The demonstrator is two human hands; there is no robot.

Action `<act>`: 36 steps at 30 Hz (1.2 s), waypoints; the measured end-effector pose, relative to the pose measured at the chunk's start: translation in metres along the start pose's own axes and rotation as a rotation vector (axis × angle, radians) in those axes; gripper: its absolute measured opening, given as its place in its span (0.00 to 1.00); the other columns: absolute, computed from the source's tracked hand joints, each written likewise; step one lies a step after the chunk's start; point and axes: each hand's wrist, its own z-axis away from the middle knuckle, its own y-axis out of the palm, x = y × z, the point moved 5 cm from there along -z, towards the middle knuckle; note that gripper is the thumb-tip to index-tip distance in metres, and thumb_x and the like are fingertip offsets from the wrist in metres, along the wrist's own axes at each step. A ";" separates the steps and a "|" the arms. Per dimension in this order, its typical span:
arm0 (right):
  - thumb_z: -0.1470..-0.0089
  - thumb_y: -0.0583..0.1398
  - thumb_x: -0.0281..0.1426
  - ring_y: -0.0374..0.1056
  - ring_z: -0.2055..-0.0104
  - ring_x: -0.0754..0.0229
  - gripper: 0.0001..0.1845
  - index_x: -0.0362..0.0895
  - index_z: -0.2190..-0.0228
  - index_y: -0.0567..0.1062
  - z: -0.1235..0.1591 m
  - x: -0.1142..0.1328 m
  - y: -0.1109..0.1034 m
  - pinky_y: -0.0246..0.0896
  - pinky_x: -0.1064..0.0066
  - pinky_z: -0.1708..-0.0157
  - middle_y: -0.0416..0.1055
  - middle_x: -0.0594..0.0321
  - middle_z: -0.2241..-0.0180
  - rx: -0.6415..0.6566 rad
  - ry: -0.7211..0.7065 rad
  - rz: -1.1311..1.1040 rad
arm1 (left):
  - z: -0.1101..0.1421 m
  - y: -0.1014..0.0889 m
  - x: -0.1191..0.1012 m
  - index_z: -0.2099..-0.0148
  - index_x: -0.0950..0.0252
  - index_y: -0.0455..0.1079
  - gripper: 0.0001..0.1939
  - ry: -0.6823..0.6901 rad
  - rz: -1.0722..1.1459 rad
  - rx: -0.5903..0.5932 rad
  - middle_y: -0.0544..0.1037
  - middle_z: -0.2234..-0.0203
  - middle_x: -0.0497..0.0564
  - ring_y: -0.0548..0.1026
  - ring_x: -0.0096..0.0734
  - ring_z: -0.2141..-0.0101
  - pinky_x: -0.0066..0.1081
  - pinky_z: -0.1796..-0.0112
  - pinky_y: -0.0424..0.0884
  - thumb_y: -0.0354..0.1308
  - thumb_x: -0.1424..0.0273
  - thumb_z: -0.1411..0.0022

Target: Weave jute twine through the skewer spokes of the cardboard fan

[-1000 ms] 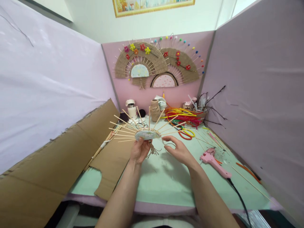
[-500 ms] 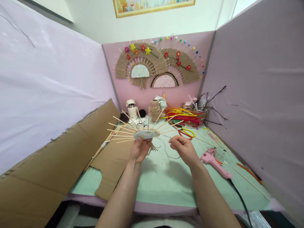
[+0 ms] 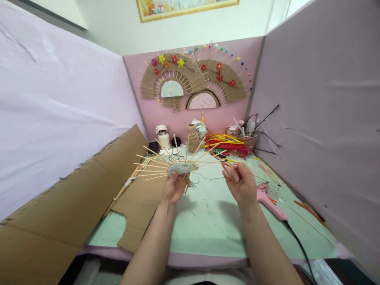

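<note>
Here, in the head view, the left hand (image 3: pixel 175 187) grips the half-round base of a stick fan (image 3: pixel 182 168), held above the near-middle of the green worktop (image 3: pixel 204 233), its sticks spread outward. The right hand (image 3: pixel 240 180), apart to the right, has its fingers curled closed on thin twine (image 3: pixel 209 178) running from the fan. The pink glue gun (image 3: pixel 271 205) lies right of it; cardboard (image 3: pixel 138 206) lies left.

half-round stick fan (image 3: pixel 182 168), apparently tilted, strand trailing
</note>
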 end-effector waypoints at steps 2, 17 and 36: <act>0.50 0.65 0.39 0.47 0.81 0.67 0.12 0.47 0.77 0.72 0.000 0.002 -0.007 0.52 0.69 0.74 0.52 0.74 0.86 -0.120 -0.093 0.064 | 0.000 0.001 0.002 0.64 0.58 0.77 0.18 -0.003 -0.016 0.013 0.82 0.66 0.47 0.78 0.36 0.60 0.39 0.49 0.68 0.76 0.62 0.60; 0.43 0.58 0.37 0.61 0.75 0.63 0.13 0.42 0.74 0.75 0.011 0.028 -0.011 0.58 0.71 0.72 0.69 0.65 0.78 -0.425 -0.494 0.959 | 0.001 0.003 0.010 0.65 0.63 0.79 0.17 -0.059 -0.059 0.060 0.82 0.69 0.49 0.78 0.33 0.65 0.35 0.57 0.68 0.76 0.66 0.59; 0.46 0.54 0.27 0.58 0.77 0.65 0.14 0.44 0.81 0.71 0.016 -0.039 0.016 0.50 0.73 0.76 0.66 0.67 0.81 0.616 0.002 1.270 | -0.001 -0.006 0.001 0.65 0.60 0.76 0.12 0.004 0.137 -0.105 0.82 0.68 0.46 0.78 0.28 0.64 0.31 0.54 0.72 0.73 0.68 0.52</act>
